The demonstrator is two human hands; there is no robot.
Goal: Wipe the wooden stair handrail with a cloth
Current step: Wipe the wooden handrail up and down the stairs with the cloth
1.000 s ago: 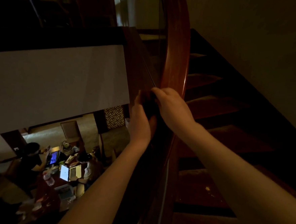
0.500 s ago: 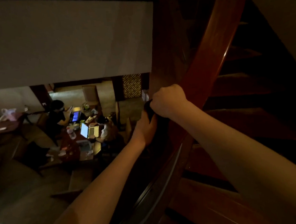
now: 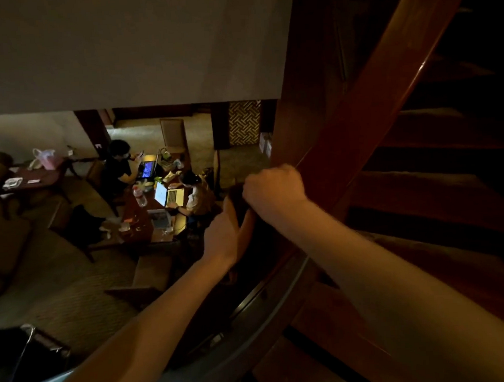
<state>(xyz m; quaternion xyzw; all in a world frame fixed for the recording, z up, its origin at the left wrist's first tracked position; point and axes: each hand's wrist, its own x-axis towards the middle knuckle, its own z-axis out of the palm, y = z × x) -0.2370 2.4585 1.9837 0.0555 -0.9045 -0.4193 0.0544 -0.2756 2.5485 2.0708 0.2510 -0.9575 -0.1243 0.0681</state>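
Head view: a dim stairwell. The right hand (image 3: 273,188) clenches a dark cloth (image 3: 239,200) against the wooden handrail (image 3: 385,71). The left hand (image 3: 227,234) grasps the cloth from below, beside the rail.

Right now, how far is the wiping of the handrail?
In progress. Both hands are at the handrail: the right hand grips a dark cloth on it, and the left hand holds the cloth from below. The long stretch rising above the hands seems left to do. The dim light hides which parts are already clean.
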